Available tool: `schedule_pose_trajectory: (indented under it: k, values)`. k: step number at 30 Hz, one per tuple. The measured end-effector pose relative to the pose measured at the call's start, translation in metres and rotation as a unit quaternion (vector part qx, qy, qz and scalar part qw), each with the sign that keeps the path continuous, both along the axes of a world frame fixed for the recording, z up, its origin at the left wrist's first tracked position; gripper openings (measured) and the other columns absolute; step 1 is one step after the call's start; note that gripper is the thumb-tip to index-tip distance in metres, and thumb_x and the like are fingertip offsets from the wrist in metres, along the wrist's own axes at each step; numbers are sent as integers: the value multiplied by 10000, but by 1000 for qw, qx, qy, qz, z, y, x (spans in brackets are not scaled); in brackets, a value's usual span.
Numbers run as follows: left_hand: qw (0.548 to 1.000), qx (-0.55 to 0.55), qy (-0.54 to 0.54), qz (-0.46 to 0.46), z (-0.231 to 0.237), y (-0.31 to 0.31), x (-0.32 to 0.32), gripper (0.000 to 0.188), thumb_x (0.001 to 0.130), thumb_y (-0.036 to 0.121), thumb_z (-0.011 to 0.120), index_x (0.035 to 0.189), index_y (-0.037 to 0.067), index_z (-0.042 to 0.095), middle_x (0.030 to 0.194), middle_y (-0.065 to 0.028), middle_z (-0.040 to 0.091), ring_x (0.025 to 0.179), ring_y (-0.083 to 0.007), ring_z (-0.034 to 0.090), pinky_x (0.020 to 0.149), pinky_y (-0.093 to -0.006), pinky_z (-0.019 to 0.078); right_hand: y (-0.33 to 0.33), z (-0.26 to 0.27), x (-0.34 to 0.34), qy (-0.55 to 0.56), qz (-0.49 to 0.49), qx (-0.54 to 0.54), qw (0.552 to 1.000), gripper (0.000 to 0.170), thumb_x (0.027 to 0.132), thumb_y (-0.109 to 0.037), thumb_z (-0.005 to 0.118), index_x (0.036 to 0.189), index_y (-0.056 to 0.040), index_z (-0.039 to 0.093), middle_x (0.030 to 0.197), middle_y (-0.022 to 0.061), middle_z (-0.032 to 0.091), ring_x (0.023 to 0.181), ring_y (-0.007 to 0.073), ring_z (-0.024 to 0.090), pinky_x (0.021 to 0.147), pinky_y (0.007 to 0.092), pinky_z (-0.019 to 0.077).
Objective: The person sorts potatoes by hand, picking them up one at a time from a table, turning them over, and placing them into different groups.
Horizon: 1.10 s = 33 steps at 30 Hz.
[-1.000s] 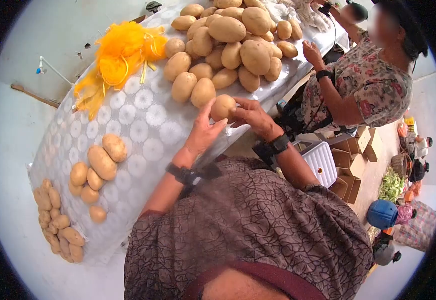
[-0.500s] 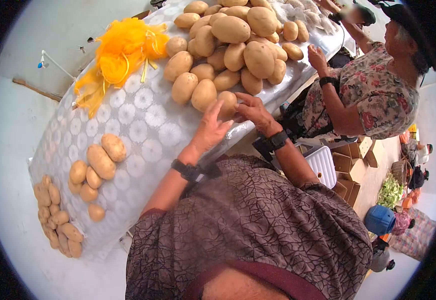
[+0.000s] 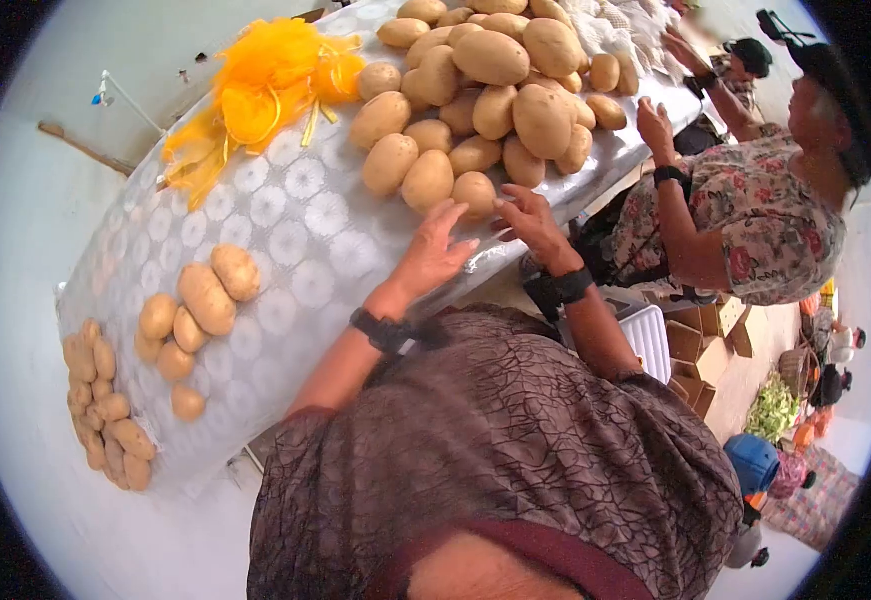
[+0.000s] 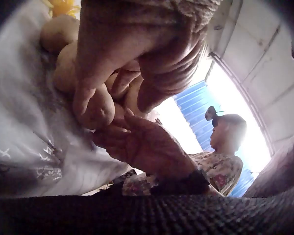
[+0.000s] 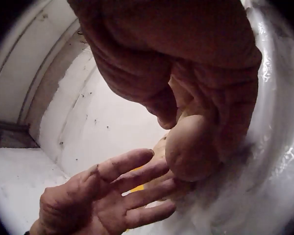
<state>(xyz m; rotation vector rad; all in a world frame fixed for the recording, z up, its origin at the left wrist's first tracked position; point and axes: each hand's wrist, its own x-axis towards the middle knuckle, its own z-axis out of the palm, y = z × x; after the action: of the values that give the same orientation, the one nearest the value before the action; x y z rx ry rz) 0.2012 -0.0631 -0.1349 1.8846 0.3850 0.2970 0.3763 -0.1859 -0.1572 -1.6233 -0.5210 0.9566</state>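
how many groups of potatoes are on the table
3 on the table: a large heap beside the yellow-orange netting, a small group left of it, counting the stray potato, and another heap farthest left.

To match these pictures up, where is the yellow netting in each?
Head: the yellow netting is upper left, beside the potatoes.
Left wrist: only a bit shows at the top edge, left of centre.
Right wrist: probably the small yellow patch behind the left hand's fingers.
Shared landmark: the left hand.
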Motion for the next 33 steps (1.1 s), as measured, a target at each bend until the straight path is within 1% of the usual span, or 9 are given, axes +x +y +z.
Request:
schedule_pose_trajectory:
  k: [3,5,8,14,20,26,28,30,33]
  values:
    - [997,38,-48,36,-6,0,-5,514,830,167,688,1266,-29,499,1330,-263,447,1196,-348,510,916,-375,500,-7,6,2,-63,-11,-30,998,529,921,-273,611,1318,37,450,1005,158,642,772,213,679,580,294,543]
    - [999,-2,-50,12,-16,3,-11,466,862,157,673,1279,28,510,1347,-170,428,1197,-275,501,925,-353,510,-8,19,-6,-103,-48,-22,993,479,918,-273,607,1261,42,495,934,138,641,713,183,654,552,277,513]
    - [999,11,-40,28,-10,5,-25,426,860,154,672,1239,19,533,1287,-167,478,1116,-267,559,907,-349,515,-9,34,-11,-144,-85,-13,986,401,920,-265,600,1181,35,547,849,94,621,646,154,624,537,258,482]
    - [992,10,-71,103,5,12,-80,405,857,103,650,1223,-24,531,1227,-160,529,1058,-249,605,870,-334,530,9,72,-40,-161,-15,12,987,359,939,-269,577,1138,30,576,900,101,648,661,159,631,540,249,475]
    - [953,-18,-118,278,18,18,-172,337,854,44,619,1177,-34,561,1206,-167,552,1044,-229,609,837,-309,538,35,79,-79,-181,116,37,976,338,944,-250,559,1110,41,597,871,91,642,687,146,640,557,257,490]
    - [771,265,-49,576,8,29,-297,376,793,44,651,1160,5,583,1129,-177,603,1054,-293,596,867,-370,498,51,79,-111,-148,195,16,969,305,950,-232,558,1090,37,597,861,71,627,707,143,636,573,256,487]
    - [691,360,16,626,-3,33,-340,502,760,79,678,1229,4,517,1215,-248,536,1151,-405,497,1012,-464,383,53,74,-119,-141,195,21,970,313,948,-242,562,1092,34,590,867,81,629,717,154,638,589,257,492]
    - [621,391,76,675,-7,37,-372,591,745,120,705,1273,-10,473,1264,-268,494,1214,-426,431,1062,-484,317,55,78,-132,-133,203,11,970,327,944,-251,569,1094,39,586,880,95,637,718,159,640,589,259,495]
    - [607,363,136,694,-25,48,-416,648,735,155,722,1298,-12,447,1300,-261,473,1246,-421,401,1068,-483,313,58,70,-142,-120,200,6,973,352,935,-243,585,1116,59,577,899,103,644,716,163,644,588,265,505]
